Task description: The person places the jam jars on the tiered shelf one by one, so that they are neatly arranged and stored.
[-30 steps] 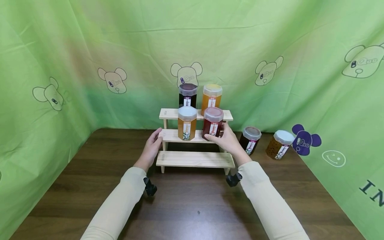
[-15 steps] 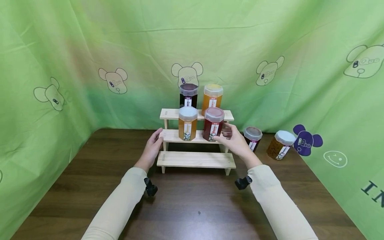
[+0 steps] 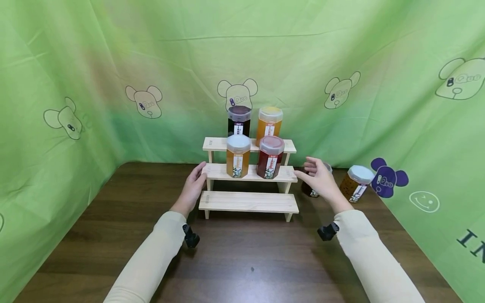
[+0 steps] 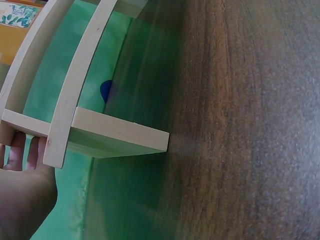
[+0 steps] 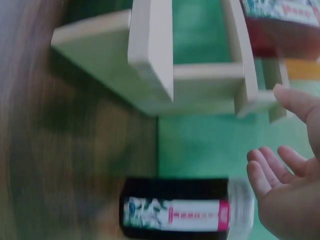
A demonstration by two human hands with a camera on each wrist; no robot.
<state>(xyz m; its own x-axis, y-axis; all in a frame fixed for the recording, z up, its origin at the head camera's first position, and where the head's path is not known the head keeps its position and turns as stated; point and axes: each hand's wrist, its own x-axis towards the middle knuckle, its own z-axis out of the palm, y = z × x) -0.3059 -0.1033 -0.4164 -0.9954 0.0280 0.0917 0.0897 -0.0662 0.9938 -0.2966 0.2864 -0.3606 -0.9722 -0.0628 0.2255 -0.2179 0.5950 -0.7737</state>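
Note:
A three-step wooden display stand (image 3: 248,201) stands on the table. My left hand (image 3: 193,187) holds the left end of its middle step; in the left wrist view its fingers (image 4: 17,150) are against the side board. On that step sit a honey-coloured jar (image 3: 238,162) with a white lid and a dark red jar (image 3: 270,162). My right hand (image 3: 322,181) is off the stand's right end, holding nothing, its fingers spread apart and loosely bent. It partly hides a dark jar (image 3: 311,191) on the table, whose label (image 5: 195,215) shows in the right wrist view.
A dark purple jar (image 3: 238,120) and an orange jar (image 3: 270,122) stand on the top step. A brown speckled jar (image 3: 354,185) with a white lid stands farther right on the wooden table (image 3: 250,261). A green printed cloth (image 3: 182,84) hangs behind.
My right hand has let go of the dark red jar and moved right, away from the stand. The jar stays on the middle step. My left hand has kept its place.

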